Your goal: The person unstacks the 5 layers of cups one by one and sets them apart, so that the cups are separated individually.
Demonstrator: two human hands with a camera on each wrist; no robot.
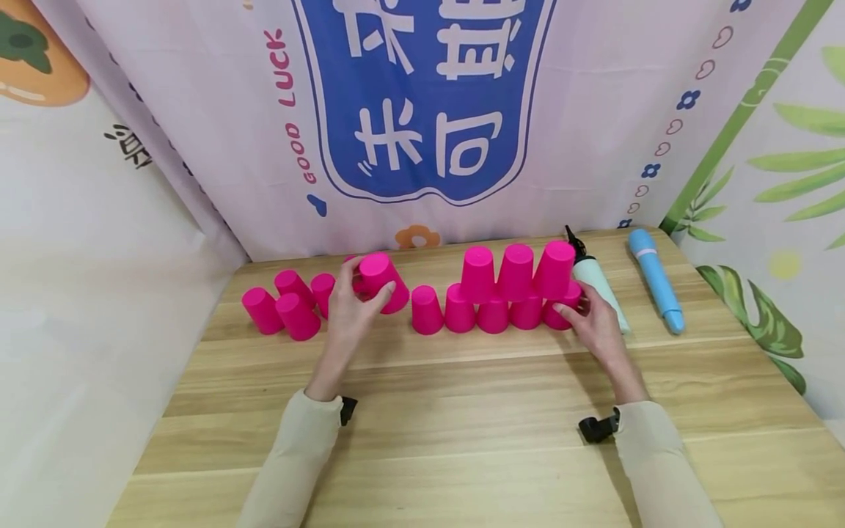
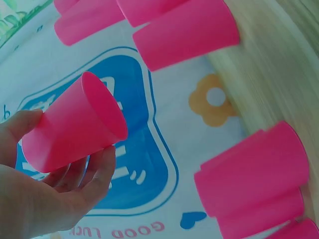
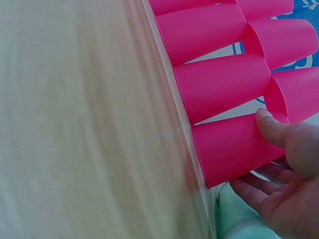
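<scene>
My left hand (image 1: 348, 312) holds a pink cup (image 1: 383, 282) upside down above the table, left of a row of matching cups. In the left wrist view, thumb and fingers grip that cup (image 2: 70, 124) from opposite sides, its mouth facing away from the palm. At the row's right end my right hand (image 1: 599, 324) pinches the last bottom cup (image 3: 232, 149) between thumb and fingers. Several upturned cups form the bottom row (image 1: 428, 312), and three upper cups (image 1: 516, 271) stand on its right part. The leftmost bottom cup has nothing on top.
More upturned pink cups (image 1: 298, 317) stand loosely at the table's left, some partly hidden behind the left hand. Right of the row lie a pale green bottle (image 1: 610, 297) with a black top and a blue cylindrical object (image 1: 656, 280). A printed curtain (image 1: 251, 147) hangs behind the table (image 1: 449, 440).
</scene>
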